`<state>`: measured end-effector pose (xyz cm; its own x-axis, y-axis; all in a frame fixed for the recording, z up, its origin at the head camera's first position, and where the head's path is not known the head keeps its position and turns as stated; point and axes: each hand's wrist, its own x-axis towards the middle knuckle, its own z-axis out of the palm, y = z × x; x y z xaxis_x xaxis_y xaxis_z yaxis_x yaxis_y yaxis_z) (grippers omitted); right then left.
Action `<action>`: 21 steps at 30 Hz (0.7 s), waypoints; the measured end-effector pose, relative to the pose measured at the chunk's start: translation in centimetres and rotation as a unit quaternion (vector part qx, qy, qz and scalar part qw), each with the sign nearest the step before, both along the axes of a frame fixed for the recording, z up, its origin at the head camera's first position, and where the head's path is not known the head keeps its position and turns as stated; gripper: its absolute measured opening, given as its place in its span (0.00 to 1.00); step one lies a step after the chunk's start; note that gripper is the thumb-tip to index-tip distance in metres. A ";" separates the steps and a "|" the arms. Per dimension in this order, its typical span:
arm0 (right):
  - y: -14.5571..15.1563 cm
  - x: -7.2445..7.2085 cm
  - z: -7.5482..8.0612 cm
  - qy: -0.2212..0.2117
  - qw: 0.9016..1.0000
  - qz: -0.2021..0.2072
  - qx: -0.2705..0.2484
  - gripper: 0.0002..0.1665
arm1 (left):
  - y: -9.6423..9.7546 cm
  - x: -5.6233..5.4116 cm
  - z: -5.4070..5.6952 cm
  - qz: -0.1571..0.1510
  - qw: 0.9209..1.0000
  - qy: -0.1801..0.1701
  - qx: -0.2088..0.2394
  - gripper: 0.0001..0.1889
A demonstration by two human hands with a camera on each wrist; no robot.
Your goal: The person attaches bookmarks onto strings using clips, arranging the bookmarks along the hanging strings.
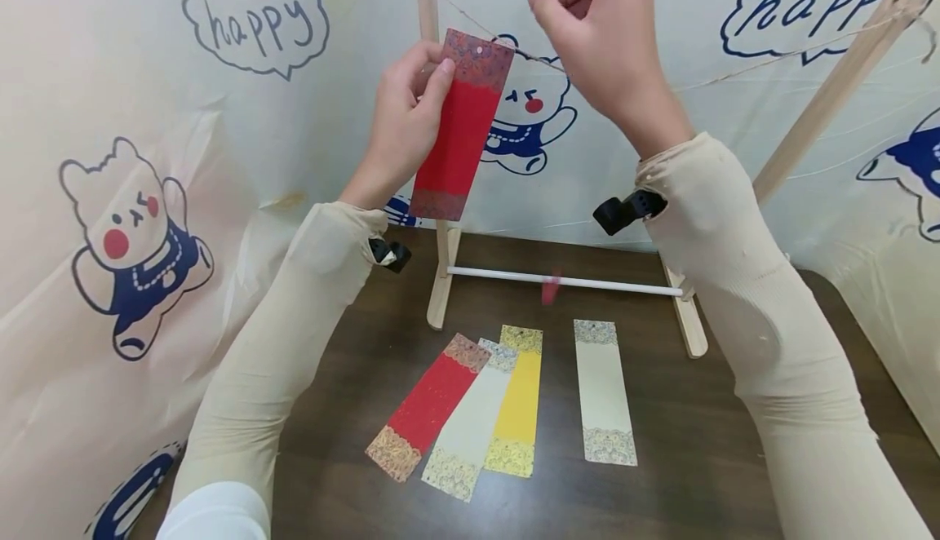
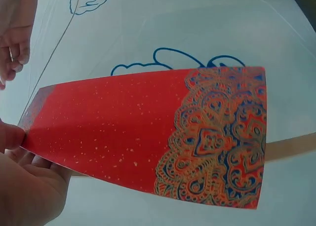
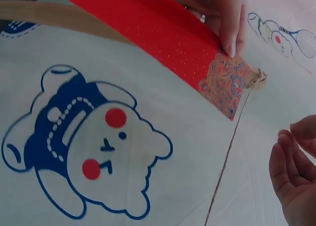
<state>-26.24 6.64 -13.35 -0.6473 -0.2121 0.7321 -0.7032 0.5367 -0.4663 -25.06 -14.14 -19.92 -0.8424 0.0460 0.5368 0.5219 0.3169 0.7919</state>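
My left hand [image 1: 402, 120] pinches a red paper bookmark [image 1: 466, 128] by its upper left edge, thumb in front. The bookmark hangs tilted, with patterned bands at both ends and a small hole near the top. Its top edge overlaps a thin twine [image 1: 464, 15] in the head view. To the right and higher is my right hand [image 1: 609, 34], fingers loosely curled and nothing visible between them; the right wrist view shows its fingertips [image 3: 284, 137] apart from the twine. A small blurred red thing [image 1: 551, 288] appears in front of the white rod [image 1: 609, 283].
Two wooden posts [image 1: 830, 99] hold up the twine. On the dark table [image 1: 330, 442] lie a red bookmark [image 1: 433, 401], a pale one [image 1: 470, 418] and a yellow one [image 1: 520, 393], overlapping. Another pale bookmark [image 1: 604, 389] lies apart. A printed curtain [image 1: 294, 132] hangs behind.
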 end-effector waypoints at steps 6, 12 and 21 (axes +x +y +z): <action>1.0 1.1 -2.0 0.021 0.996 0.008 0.084 0.17 | -0.1 0.3 -0.5 -0.002 1.000 -0.004 -0.001 0.13; 4.3 3.5 -7.4 -0.015 0.985 0.076 0.152 0.09 | -0.4 1.6 -0.7 0.010 1.000 -0.015 -0.008 0.14; 10.6 7.3 -22.0 -0.257 0.913 0.104 0.300 0.13 | -1.2 1.1 -1.3 0.020 1.000 -0.024 -0.006 0.15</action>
<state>-18.90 17.19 -35.38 -0.7727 -0.6325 0.0544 -0.5901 0.6840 -0.4288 -23.95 -15.38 -21.22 -0.8682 0.0188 0.4958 0.4708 0.3465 0.8113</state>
